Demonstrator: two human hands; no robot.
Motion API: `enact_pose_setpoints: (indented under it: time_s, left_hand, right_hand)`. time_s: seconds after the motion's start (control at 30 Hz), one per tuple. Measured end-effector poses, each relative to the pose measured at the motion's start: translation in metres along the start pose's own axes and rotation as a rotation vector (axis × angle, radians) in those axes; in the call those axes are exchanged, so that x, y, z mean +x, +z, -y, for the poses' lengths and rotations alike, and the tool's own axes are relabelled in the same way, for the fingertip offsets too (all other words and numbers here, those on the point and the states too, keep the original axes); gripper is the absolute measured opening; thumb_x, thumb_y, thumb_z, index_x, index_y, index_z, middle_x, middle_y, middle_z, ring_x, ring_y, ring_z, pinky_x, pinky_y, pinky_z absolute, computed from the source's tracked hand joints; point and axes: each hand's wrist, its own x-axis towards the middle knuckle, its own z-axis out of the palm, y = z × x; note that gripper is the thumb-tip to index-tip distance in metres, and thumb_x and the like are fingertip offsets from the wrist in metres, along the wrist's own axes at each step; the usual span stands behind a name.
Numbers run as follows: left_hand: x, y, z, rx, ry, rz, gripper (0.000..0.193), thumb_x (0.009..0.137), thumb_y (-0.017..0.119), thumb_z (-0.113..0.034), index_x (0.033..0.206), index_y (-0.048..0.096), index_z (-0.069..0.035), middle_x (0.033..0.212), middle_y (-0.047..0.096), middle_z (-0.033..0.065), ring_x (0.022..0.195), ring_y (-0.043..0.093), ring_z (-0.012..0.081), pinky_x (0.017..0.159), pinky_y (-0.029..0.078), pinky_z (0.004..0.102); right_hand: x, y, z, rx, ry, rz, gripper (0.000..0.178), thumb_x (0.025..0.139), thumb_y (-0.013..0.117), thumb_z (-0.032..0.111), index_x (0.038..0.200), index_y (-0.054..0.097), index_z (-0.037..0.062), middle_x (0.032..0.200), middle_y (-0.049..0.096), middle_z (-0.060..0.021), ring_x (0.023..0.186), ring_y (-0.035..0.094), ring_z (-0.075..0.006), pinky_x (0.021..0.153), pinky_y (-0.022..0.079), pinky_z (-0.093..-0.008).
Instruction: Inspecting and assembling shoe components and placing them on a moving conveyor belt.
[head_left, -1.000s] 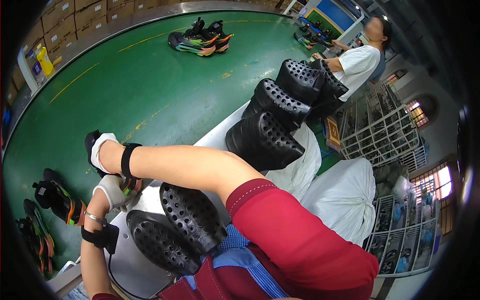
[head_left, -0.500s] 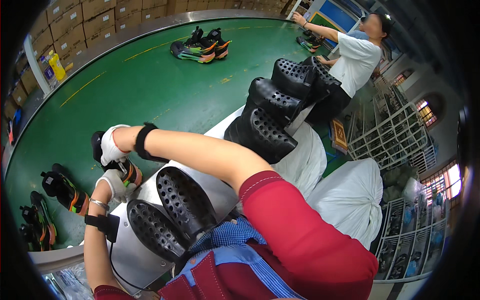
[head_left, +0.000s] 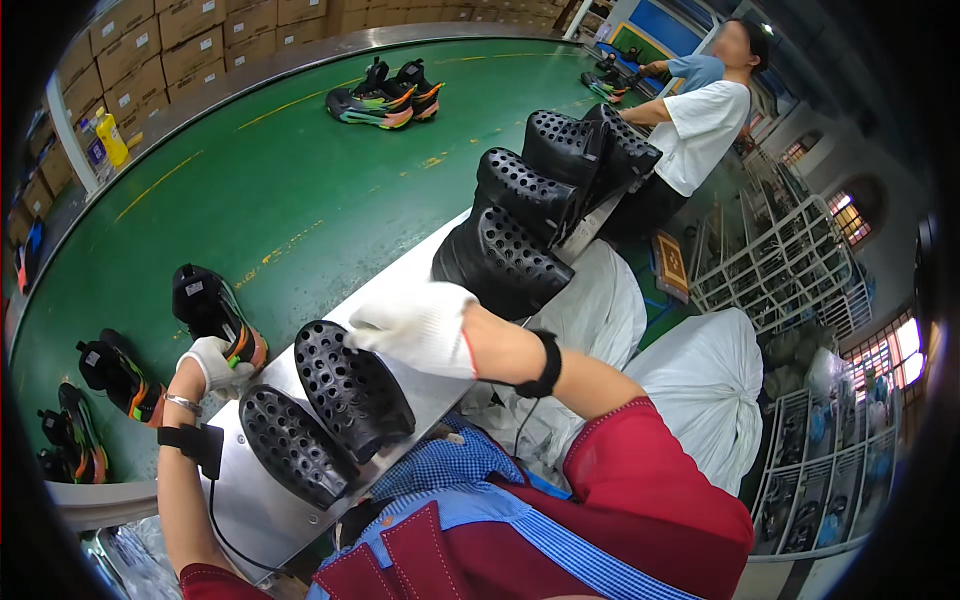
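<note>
A black sneaker (head_left: pixel 200 305) with an orange and green sole lies on the green belt at the left. My left hand (head_left: pixel 212 362), in a white knit glove, is closed on its near end. My right hand (head_left: pixel 420 325), gloved the same way, is over the metal ledge with fingers stretched out, slightly blurred. Its fingertips are at the upper edge of a black perforated form (head_left: pixel 350 385); whether they touch it I cannot tell. Beside that form is a second black perforated form (head_left: pixel 295 445).
More sneakers (head_left: pixel 118 370) line the belt (head_left: pixel 300 200) at the left; a pair (head_left: pixel 385 95) is farther back. Several black perforated forms (head_left: pixel 515 255) stand along the ledge (head_left: pixel 425 385). White sacks (head_left: pixel 690 390) are at right. A co-worker (head_left: pixel 690 130) stands at far right.
My right hand has let go of the sneaker and moved right, over to the perforated forms. My left hand stays on the sneaker. The co-worker's raised arm has come down.
</note>
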Motion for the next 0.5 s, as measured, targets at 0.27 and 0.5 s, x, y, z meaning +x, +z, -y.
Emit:
enact_pose_setpoints:
  time_s: [0.27,0.5]
  left_hand:
    - [-0.015,0.003,0.029,-0.176,0.039,-0.104,0.033,0.075,0.071,-0.019,0.097,0.064,0.005,0.075,0.069,0.0117,0.067,0.070,0.0183,0.062,0.056,0.0294]
    - [-0.036,-0.034,0.025,-0.334,-0.032,-0.579,0.020,0.085,0.066,-0.027,0.087,0.062,-0.007,0.065,0.058,0.0007,0.057,0.055,0.0106,0.054,0.047,0.0285]
  right_hand:
    - [-0.037,0.077,-0.074,-0.083,0.164,0.152,0.031,0.092,0.049,0.030,0.098,0.066,0.0044,0.091,0.065,-0.0218,0.088,0.062,-0.0390,0.078,0.049,-0.0436]
    - [-0.058,0.147,-0.150,-0.057,-0.027,-0.316,0.022,0.091,0.054,0.023,0.097,0.070,0.0079,0.095,0.067,-0.0155,0.091,0.063,-0.0346,0.079,0.051,-0.0411]
